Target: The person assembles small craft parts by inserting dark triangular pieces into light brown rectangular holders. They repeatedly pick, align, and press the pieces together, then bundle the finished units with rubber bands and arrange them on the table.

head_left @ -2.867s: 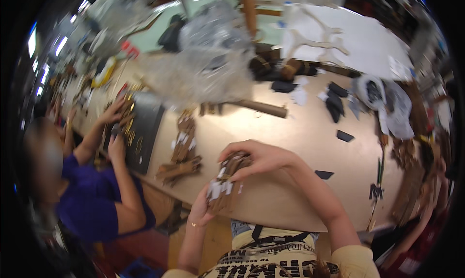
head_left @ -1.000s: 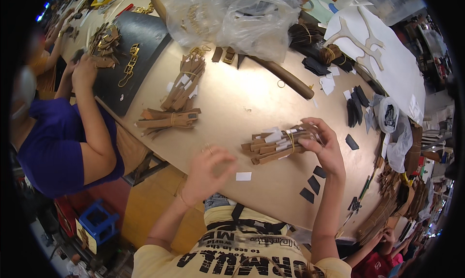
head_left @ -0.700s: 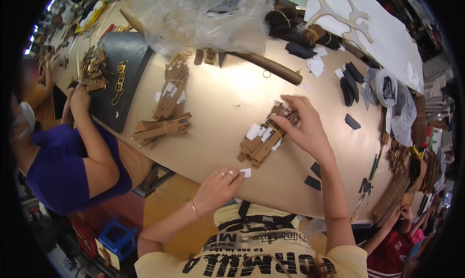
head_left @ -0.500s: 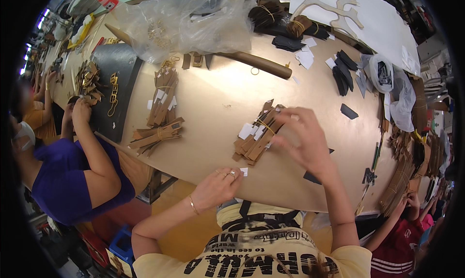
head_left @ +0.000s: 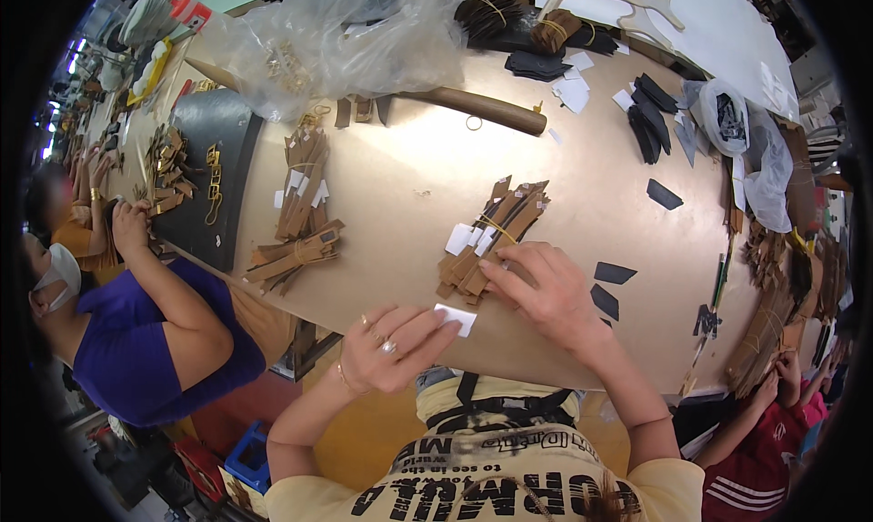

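In front of me on the table lies a bundle of brown leather-like strips [head_left: 520, 215], tied with a yellow rubber band, with white slips tucked under the band. My left hand [head_left: 389, 347], wearing rings and a bracelet, pinches a small white paper slip [head_left: 457, 320] just below the bundle's near end. At the bundle's lower right side, my right hand [head_left: 550, 290] has its fingers curled and closed on the edge of the strips. Two more banded bundles of brown strips [head_left: 305, 172] lie to the left, one overlapping the other.
Dark cut pieces [head_left: 615, 273] lie right of my right hand. A brown roll [head_left: 482, 109] and a clear plastic bag [head_left: 355, 49] occupy the far side. At left, a co-worker in purple [head_left: 155, 340] works beside a black board [head_left: 214, 131]. Long brown bundles [head_left: 764, 331] sit at the right.
My right hand has come down and left onto the bundle's near right side. My left hand has moved slightly left, and the white slip shows more fully.
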A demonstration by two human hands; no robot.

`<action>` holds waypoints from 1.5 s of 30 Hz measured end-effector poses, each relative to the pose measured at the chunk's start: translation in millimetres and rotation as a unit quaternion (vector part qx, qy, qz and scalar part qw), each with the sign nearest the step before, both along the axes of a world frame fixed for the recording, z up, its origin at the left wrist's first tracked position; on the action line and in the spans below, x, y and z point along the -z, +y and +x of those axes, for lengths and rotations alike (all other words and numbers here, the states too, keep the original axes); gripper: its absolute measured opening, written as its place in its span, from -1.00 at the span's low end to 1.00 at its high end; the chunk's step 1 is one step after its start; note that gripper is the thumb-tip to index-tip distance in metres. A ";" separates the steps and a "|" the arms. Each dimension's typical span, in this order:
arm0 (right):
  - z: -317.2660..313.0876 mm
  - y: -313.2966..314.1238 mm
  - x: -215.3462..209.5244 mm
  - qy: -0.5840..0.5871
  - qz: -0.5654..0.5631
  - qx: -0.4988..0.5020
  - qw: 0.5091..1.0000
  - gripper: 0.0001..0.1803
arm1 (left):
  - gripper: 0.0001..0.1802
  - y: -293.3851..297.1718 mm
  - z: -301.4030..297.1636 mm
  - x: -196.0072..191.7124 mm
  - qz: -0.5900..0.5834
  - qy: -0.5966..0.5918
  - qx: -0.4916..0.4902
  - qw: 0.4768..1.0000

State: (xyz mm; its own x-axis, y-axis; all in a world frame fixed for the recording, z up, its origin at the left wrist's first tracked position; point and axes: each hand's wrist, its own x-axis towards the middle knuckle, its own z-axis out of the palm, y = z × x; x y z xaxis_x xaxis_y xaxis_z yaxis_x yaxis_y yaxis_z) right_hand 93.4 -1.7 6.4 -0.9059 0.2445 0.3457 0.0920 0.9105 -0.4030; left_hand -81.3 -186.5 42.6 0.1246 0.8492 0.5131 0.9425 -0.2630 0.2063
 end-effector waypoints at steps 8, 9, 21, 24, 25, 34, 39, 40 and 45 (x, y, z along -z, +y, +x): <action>-5.6 13.3 -4.5 0.040 -0.283 0.056 0.957 -0.77 | -0.67 38.8 1.7 26.3 -0.013 -0.029 0.022 0.999; -5.1 14.2 -5.5 0.024 -0.333 0.085 0.939 -0.81 | -0.67 41.4 2.1 29.0 -0.017 -0.019 0.024 0.999; -7.2 25.8 2.8 0.035 -0.657 0.150 0.738 -0.79 | -0.65 65.3 2.7 34.9 -0.019 0.073 0.011 0.997; -7.6 28.1 3.5 0.045 -0.673 0.153 0.723 -0.80 | -0.70 67.2 3.8 34.7 0.007 0.103 0.021 0.994; -7.7 28.8 3.8 0.043 -0.679 0.154 0.717 -0.80 | -0.71 67.5 3.6 34.5 -0.005 0.112 0.024 0.993; -7.1 31.6 3.2 0.034 -0.672 0.152 0.724 -0.78 | -0.70 74.2 0.6 30.0 -0.042 0.098 -0.008 0.994; -3.1 28.9 1.0 0.018 -0.643 0.166 0.748 -0.78 | -0.69 75.6 5.0 27.6 -0.073 0.049 -0.005 0.996; -1.1 27.6 0.2 0.016 -0.629 0.164 0.759 -0.78 | -0.69 75.9 4.7 27.5 -0.085 0.017 0.001 0.996; 7.2 18.3 -0.9 0.017 -0.557 0.162 0.814 -0.79 | -0.66 77.0 -3.2 26.6 -0.104 -0.047 0.037 0.993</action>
